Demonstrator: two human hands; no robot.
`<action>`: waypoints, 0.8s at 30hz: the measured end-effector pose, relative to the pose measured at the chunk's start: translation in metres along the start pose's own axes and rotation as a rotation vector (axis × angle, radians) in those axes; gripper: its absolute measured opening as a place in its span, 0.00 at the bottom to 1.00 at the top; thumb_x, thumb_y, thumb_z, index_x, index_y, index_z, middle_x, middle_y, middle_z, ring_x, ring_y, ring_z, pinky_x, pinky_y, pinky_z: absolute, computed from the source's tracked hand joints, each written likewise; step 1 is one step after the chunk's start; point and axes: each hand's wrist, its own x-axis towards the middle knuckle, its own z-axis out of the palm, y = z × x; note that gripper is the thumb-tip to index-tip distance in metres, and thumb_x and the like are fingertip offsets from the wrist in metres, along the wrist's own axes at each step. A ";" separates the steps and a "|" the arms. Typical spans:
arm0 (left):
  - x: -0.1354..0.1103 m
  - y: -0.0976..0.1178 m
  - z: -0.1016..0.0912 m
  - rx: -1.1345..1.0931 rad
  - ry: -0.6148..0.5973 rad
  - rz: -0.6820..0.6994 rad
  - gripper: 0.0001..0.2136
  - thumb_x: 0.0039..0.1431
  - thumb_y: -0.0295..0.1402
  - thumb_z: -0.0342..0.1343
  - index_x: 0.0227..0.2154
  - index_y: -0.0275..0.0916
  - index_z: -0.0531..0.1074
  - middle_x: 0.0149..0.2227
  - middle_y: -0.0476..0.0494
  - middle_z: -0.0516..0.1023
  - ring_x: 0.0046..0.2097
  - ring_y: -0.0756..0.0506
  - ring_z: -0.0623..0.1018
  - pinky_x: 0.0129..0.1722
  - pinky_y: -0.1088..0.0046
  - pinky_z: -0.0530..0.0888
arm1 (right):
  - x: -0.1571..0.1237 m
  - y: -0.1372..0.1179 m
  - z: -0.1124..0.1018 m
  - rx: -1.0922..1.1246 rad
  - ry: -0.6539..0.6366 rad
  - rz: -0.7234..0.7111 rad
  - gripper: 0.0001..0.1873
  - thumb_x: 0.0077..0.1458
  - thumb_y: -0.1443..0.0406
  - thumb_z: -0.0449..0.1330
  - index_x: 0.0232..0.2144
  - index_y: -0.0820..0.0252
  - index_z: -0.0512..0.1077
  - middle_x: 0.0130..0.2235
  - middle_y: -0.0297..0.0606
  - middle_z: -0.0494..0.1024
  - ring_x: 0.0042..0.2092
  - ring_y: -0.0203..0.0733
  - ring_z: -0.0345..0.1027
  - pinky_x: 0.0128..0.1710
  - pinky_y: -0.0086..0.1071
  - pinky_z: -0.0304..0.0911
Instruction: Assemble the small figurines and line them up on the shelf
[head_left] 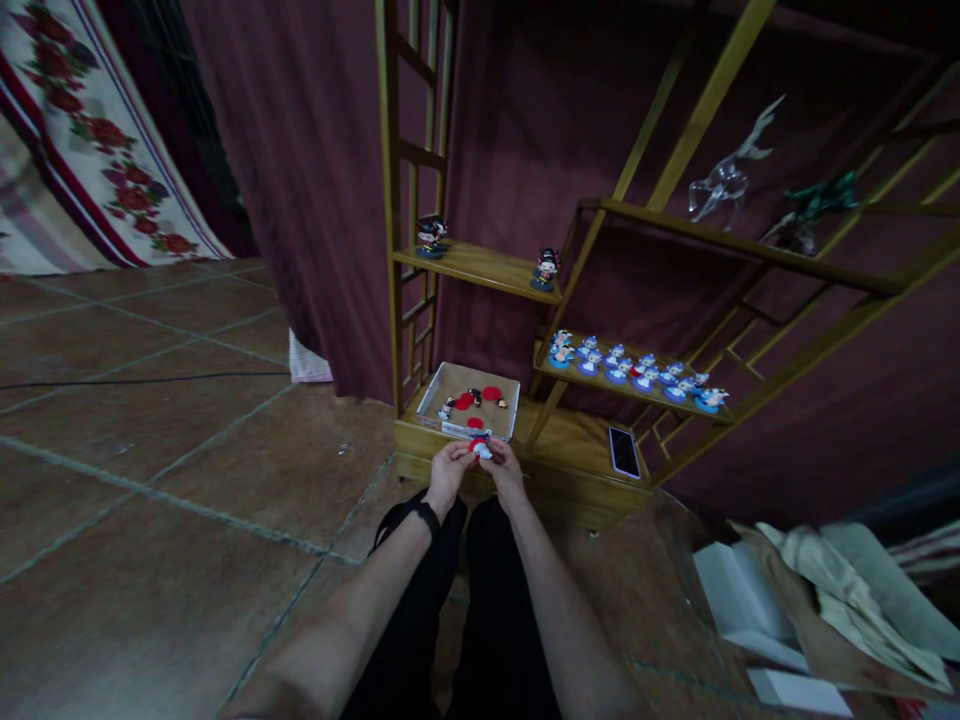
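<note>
Between my two hands, just in front of a shallow cardboard box, is a small red and white figurine (481, 449). My left hand (450, 470) pinches it from one side, and my right hand (507, 470) grips the other. Its fine details are too small to make out. The open box (511, 408) stands on the bottom shelf of a wooden rack. Inside it lie red round bases (492, 394) and small dark-haired figurines (448, 408).
Several white-and-purple figurines (618, 365) line the middle shelf. Dark-haired figurines (547, 268) stand on the upper left shelf (480, 265). A glass deer (721, 185) is higher up. On the bottom shelf lies a phone (624, 452). White boxes (742, 595) sit on the floor at right.
</note>
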 end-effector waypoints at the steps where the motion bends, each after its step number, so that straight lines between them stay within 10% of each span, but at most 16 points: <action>1: 0.001 0.000 0.000 0.007 0.015 0.020 0.11 0.35 0.27 0.63 0.26 0.33 0.71 0.23 0.47 0.75 0.25 0.53 0.73 0.29 0.77 0.69 | 0.000 0.001 0.000 -0.032 0.023 -0.022 0.22 0.32 0.68 0.63 0.36 0.56 0.70 0.38 0.34 0.75 0.38 0.40 0.67 0.40 0.35 0.62; 24: 0.012 -0.010 -0.009 0.168 0.102 0.101 0.08 0.33 0.24 0.61 0.23 0.32 0.74 0.23 0.44 0.76 0.27 0.49 0.74 0.32 0.72 0.70 | 0.000 0.013 0.004 -0.687 0.074 -0.317 0.10 0.44 0.66 0.55 0.32 0.58 0.72 0.33 0.37 0.75 0.35 0.40 0.67 0.39 0.33 0.62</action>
